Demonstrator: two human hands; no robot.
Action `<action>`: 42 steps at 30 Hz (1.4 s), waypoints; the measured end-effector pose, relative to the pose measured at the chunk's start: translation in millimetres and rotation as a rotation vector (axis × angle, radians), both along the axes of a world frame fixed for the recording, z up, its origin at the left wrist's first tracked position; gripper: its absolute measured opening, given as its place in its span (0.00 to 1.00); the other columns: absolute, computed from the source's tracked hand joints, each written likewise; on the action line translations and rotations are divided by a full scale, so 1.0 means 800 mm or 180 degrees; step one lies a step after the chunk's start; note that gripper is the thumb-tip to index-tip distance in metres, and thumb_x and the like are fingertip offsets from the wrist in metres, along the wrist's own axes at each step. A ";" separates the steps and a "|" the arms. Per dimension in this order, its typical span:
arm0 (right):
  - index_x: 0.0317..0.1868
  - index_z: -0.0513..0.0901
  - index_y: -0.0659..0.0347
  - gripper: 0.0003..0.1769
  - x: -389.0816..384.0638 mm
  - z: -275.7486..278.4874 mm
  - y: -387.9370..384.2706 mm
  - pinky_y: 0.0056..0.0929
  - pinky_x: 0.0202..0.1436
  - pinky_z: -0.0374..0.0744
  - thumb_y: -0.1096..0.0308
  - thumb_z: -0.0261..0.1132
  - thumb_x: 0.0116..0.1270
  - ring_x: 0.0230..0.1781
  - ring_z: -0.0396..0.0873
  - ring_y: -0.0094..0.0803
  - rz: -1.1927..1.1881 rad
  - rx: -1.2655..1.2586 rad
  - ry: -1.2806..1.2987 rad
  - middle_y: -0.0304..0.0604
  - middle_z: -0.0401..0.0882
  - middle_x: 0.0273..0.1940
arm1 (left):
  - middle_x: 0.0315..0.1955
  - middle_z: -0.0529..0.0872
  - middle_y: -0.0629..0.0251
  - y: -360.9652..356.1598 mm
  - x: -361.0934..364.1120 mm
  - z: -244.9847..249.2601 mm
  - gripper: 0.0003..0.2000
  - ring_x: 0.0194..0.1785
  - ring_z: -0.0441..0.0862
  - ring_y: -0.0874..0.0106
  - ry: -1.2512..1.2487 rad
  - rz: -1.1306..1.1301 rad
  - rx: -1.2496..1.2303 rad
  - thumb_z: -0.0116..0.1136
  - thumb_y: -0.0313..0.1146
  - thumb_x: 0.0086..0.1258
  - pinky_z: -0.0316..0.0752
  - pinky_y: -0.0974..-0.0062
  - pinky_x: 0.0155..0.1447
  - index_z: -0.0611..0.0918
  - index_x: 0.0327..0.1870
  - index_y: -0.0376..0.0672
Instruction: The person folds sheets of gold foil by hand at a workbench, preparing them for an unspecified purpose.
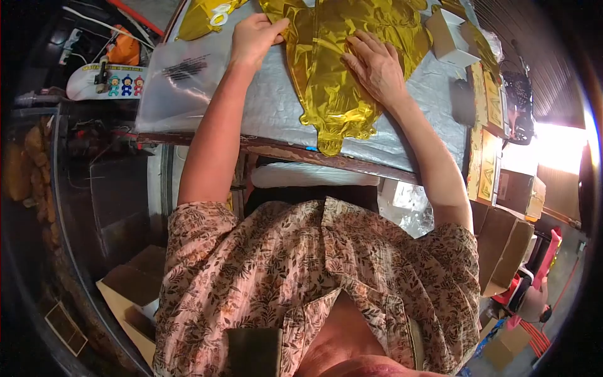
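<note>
A gold foil balloon (326, 81), uninflated and creased, lies across the worktable, its narrow tabbed end near the front edge. At the balloon's left edge, my left hand (253, 41) is closed, with thumb and fingertips pinching the foil. My right hand (378, 69) rests on the right half of the balloon, palm down with the fingers stretched out. More gold foil (204, 17) lies at the back left, with a small white ring-shaped item (220, 14) on it.
Clear plastic sheeting (182, 81) covers the table's left side. An open white box (451, 39) stands at the right. Cardboard boxes (505, 251) are stacked right of the table, another cardboard box (132, 295) sits low at left. A skateboard deck (107, 81) is at far left.
</note>
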State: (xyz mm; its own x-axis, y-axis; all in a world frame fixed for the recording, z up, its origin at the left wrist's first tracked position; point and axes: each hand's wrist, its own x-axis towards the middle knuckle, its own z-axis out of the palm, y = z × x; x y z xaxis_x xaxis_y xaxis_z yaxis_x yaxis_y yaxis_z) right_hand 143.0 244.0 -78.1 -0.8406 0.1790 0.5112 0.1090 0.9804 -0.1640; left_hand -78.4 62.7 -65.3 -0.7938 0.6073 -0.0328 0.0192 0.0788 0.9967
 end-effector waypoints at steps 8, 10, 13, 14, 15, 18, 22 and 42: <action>0.64 0.82 0.57 0.23 0.001 0.002 -0.003 0.52 0.72 0.71 0.53 0.65 0.77 0.72 0.74 0.47 -0.0046 0.0005 -0.0047 0.47 0.79 0.68 | 0.44 0.89 0.68 0.027 -0.009 0.001 0.17 0.43 0.85 0.82 0.0202 -0.0662 -0.0146 0.70 0.39 0.75 0.82 0.83 0.51 0.86 0.55 0.35; 0.64 0.82 0.57 0.23 0.002 0.002 -0.002 0.51 0.72 0.71 0.53 0.65 0.76 0.72 0.74 0.47 -0.0054 -0.0005 -0.0054 0.47 0.79 0.68 | 0.44 0.90 0.68 0.040 -0.005 0.002 0.18 0.45 0.87 0.80 0.0252 -0.1012 -0.0167 0.69 0.42 0.76 0.82 0.83 0.53 0.86 0.55 0.35; 0.65 0.82 0.58 0.24 0.000 0.000 -0.001 0.51 0.73 0.70 0.53 0.66 0.76 0.72 0.74 0.48 -0.0039 -0.0018 -0.0043 0.48 0.79 0.68 | 0.47 0.90 0.67 0.052 0.011 0.007 0.18 0.49 0.88 0.77 0.0118 -0.1353 0.0037 0.67 0.43 0.78 0.83 0.81 0.55 0.87 0.54 0.34; 0.65 0.82 0.58 0.24 0.000 0.000 -0.001 0.51 0.73 0.70 0.53 0.66 0.76 0.72 0.74 0.48 -0.0044 -0.0017 -0.0041 0.48 0.79 0.68 | 0.50 0.90 0.66 0.053 0.018 0.014 0.18 0.51 0.89 0.76 0.0090 -0.1380 -0.0112 0.64 0.43 0.80 0.83 0.79 0.57 0.87 0.56 0.36; 0.65 0.82 0.58 0.24 0.001 0.000 -0.001 0.51 0.73 0.70 0.53 0.66 0.76 0.72 0.74 0.48 -0.0055 -0.0008 -0.0069 0.48 0.79 0.69 | 0.50 0.90 0.66 0.052 0.018 0.015 0.18 0.51 0.89 0.76 0.0093 -0.1389 -0.0112 0.64 0.43 0.80 0.83 0.79 0.57 0.87 0.56 0.36; 0.65 0.82 0.58 0.25 0.001 0.001 -0.002 0.51 0.73 0.70 0.52 0.66 0.76 0.73 0.73 0.48 -0.0083 0.0009 -0.0057 0.49 0.79 0.69 | 0.53 0.90 0.63 0.046 0.006 0.010 0.17 0.54 0.89 0.72 0.1190 -0.1343 -0.0075 0.62 0.41 0.81 0.82 0.75 0.61 0.86 0.59 0.37; 0.65 0.81 0.59 0.25 0.002 0.001 -0.003 0.51 0.73 0.70 0.52 0.65 0.76 0.73 0.73 0.48 -0.0104 0.0091 -0.0085 0.50 0.78 0.69 | 0.64 0.85 0.60 0.044 0.004 -0.013 0.18 0.65 0.84 0.65 0.3622 -0.0845 -0.0174 0.58 0.41 0.82 0.76 0.64 0.67 0.84 0.64 0.39; 0.64 0.81 0.62 0.23 -0.001 0.007 -0.005 0.50 0.70 0.72 0.56 0.67 0.76 0.71 0.74 0.47 -0.0003 0.0062 -0.0090 0.50 0.79 0.67 | 0.83 0.61 0.61 0.047 0.051 -0.023 0.31 0.85 0.57 0.64 0.4136 -0.1367 -0.1499 0.39 0.55 0.87 0.45 0.42 0.80 0.65 0.81 0.43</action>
